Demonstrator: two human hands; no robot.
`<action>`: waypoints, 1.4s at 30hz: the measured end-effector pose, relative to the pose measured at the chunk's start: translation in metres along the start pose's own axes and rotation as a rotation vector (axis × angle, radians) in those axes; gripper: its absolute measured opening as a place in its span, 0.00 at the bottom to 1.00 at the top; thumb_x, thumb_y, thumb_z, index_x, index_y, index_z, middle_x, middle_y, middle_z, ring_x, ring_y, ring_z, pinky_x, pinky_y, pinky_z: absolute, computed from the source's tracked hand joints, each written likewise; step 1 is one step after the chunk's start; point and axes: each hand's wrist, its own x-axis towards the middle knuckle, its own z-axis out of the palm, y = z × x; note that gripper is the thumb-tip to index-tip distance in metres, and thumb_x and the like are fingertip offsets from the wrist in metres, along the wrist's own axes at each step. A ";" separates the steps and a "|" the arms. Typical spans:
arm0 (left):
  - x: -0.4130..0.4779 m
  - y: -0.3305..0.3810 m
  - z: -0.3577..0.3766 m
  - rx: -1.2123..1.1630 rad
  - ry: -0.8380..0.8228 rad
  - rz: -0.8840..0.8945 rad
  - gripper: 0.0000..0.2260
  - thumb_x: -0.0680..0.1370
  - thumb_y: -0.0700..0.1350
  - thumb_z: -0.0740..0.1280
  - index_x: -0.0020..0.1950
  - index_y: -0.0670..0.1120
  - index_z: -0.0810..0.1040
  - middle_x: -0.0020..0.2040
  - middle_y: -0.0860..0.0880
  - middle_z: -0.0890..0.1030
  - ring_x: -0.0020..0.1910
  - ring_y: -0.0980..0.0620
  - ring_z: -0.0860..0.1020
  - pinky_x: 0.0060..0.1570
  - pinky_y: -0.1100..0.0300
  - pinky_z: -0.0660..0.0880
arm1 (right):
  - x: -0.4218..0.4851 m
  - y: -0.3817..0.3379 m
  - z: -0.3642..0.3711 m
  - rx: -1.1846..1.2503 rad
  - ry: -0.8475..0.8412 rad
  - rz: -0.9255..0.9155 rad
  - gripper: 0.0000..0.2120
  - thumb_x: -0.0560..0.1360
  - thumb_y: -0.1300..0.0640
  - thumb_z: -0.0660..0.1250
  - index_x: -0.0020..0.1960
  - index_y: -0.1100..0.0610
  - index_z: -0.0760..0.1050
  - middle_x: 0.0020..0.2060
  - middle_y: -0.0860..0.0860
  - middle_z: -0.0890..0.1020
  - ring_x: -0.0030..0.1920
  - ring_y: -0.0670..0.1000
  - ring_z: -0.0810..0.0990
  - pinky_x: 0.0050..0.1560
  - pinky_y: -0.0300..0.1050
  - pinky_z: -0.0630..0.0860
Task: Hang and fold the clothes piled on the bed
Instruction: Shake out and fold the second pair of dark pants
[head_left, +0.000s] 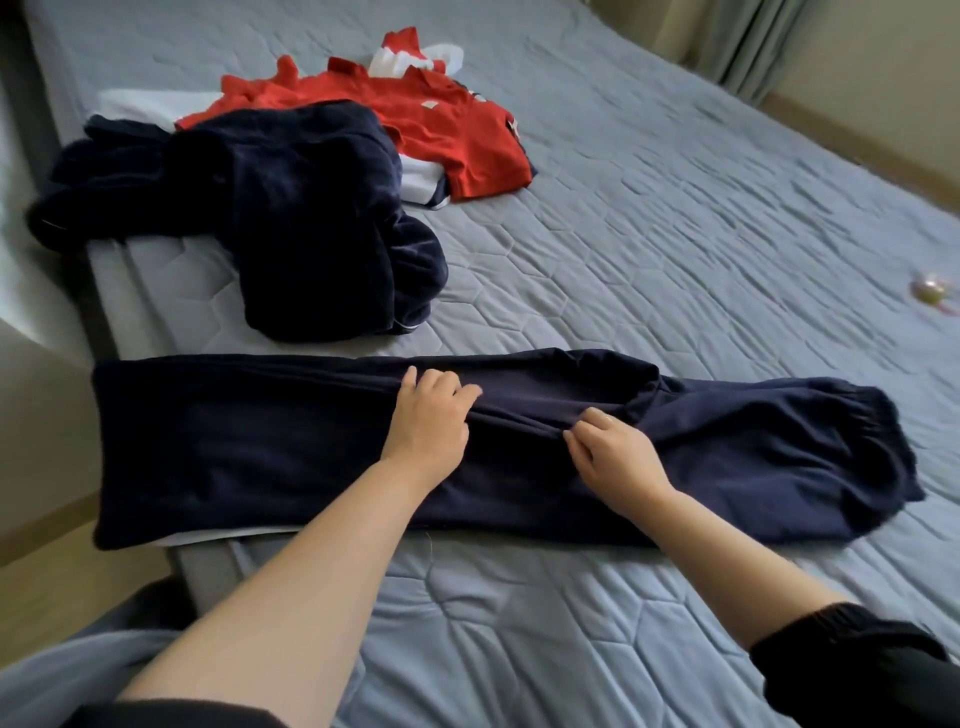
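Flat across the near bed (675, 260): navy trousers (249, 452), long axis from 9 to 3 o'clock, cuffs at 3, other end overhanging the edge at 9. At mid-length, left hand (428, 415) nearer 9 and right hand (618, 449) nearer 3, fingers curled, pinching one raised crease. Likely next: a fold along that axis. Quilted grey cover; clothes pile (291, 208) at 11; curtain (737, 41) at 1.

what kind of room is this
Most likely a bedroom in a home: a wide bed with a grey quilted cover, dark navy cloth trousers laid flat on it beside a red collared shirt, and pale curtains in the far corner.
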 end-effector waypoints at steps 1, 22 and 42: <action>0.000 -0.001 0.001 -0.013 0.032 0.027 0.15 0.72 0.38 0.69 0.58 0.45 0.79 0.50 0.46 0.77 0.53 0.45 0.74 0.65 0.47 0.66 | -0.001 0.004 0.001 0.022 -0.005 0.068 0.09 0.75 0.63 0.68 0.36 0.63 0.75 0.38 0.58 0.79 0.34 0.61 0.79 0.29 0.51 0.74; 0.021 -0.014 -0.024 -0.133 0.261 -0.338 0.17 0.69 0.30 0.68 0.56 0.43 0.78 0.50 0.44 0.77 0.51 0.42 0.73 0.53 0.49 0.68 | 0.091 0.092 -0.033 -0.291 -0.129 0.508 0.10 0.79 0.54 0.62 0.49 0.62 0.73 0.47 0.62 0.80 0.48 0.62 0.77 0.40 0.47 0.65; -0.017 -0.031 0.037 0.119 -0.256 -0.365 0.28 0.80 0.63 0.44 0.77 0.57 0.39 0.78 0.49 0.38 0.77 0.47 0.37 0.72 0.40 0.42 | 0.044 0.090 0.024 -0.243 -0.302 0.951 0.31 0.80 0.43 0.47 0.78 0.56 0.48 0.78 0.57 0.49 0.77 0.55 0.45 0.73 0.65 0.42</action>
